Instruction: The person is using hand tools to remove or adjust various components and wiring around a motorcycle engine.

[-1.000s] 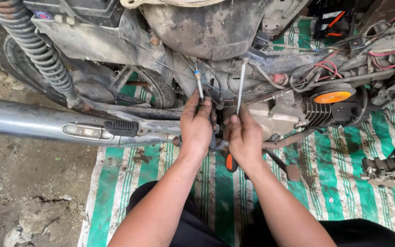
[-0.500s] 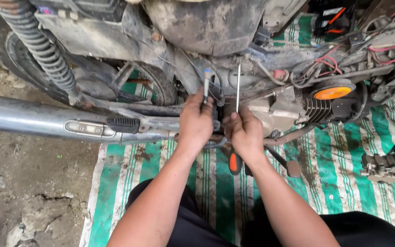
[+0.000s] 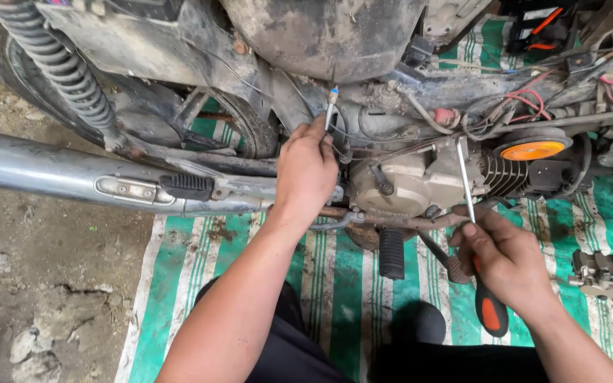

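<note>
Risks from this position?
1. The screwdriver in the right hand has its thin shaft angled up toward loose red wires; a slip might snag them.
2. The left hand pinches a thin cable close to grimy engine edges; fingers may get scraped.

We look down at a dirty motorbike [image 3: 321,42] that stands over a green and white striped mat [image 3: 335,284]. Our left hand [image 3: 306,170] is up by the engine [image 3: 406,181] and pinches a thin cable end [image 3: 330,106] between its fingers. Our right hand [image 3: 505,259] is lower, well apart from the left. It holds a screwdriver [image 3: 478,262] with a black and orange handle, and the long metal tip points up at the engine. A shiny exhaust pipe [image 3: 58,174] runs along the left side. A black foot peg [image 3: 391,253] sticks out between our hands.
</note>
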